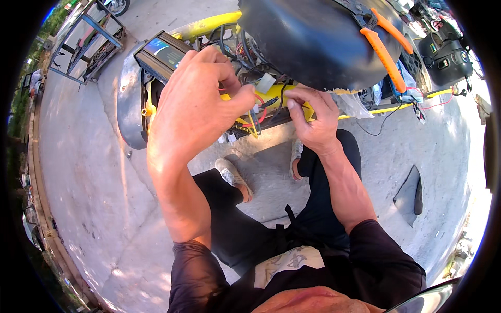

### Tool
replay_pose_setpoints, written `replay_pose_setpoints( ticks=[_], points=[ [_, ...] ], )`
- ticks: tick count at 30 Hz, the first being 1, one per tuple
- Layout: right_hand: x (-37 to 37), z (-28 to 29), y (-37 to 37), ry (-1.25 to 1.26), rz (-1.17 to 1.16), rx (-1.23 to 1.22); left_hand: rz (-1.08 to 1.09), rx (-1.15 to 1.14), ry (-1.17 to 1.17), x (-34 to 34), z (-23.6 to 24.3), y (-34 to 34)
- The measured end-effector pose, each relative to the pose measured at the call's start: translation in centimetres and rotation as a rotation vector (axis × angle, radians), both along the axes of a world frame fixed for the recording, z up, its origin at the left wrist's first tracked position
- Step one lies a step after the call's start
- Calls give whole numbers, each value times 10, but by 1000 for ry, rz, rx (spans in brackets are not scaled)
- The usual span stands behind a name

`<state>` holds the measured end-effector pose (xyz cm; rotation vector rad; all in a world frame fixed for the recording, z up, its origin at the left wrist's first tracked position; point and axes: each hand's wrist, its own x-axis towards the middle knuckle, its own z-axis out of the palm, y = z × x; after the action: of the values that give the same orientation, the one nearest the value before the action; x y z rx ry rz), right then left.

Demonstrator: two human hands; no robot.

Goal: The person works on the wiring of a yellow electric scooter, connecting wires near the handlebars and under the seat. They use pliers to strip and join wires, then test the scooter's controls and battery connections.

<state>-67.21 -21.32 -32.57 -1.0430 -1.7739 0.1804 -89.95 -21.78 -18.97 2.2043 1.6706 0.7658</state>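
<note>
**Working the wiring under a raised black seat**

Standing over a yellow scooter frame [209,25], the person has both hands in its open bay. Bare concrete floor [88,172] spreads wide to the left of the frame and below it, giving free room there; to the right of the frame the floor is crowded by a dark flat piece [409,195] and loose thin cables. The raised black seat [308,39] overhangs the bay from above, with orange-handled pliers [386,49] lying on it.

A dark box with a blue-green label [163,53] sits at the frame's left end. The wire bundle [253,112], red, black and yellow strands with a white connector [265,82], lies in the frame's middle. The left hand [195,104] pinches wires there; the right hand [313,117] grips a black wire just beside it.
</note>
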Motion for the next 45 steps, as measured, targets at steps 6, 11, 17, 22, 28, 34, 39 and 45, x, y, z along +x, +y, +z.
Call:
replay_pose_setpoints(
  ticks=[6,11,17,22,28,34,39,45],
  points=[
    [6,-6,20,-27,-214,24,31,-23,-28,2,-2,2],
    [-2,-4,28,1,-230,-4,61,-11,11,5,1,2],
    [5,-13,24,39,-109,-101,38,-16,10,6,-1,4],
    [10,-12,17,-7,-72,-168,24,-11,0,6,-1,4],
    [9,-11,16,-13,-77,-124,3,-23,0,4,0,6],
    [4,-7,23,129,-157,-138,0,-34,12,2,-1,6],
    [7,-3,34,43,-231,-132,0,-52,0,1,0,7],
    [9,1,33,15,-212,-202,1,-50,-9,2,0,7]
  ],
)
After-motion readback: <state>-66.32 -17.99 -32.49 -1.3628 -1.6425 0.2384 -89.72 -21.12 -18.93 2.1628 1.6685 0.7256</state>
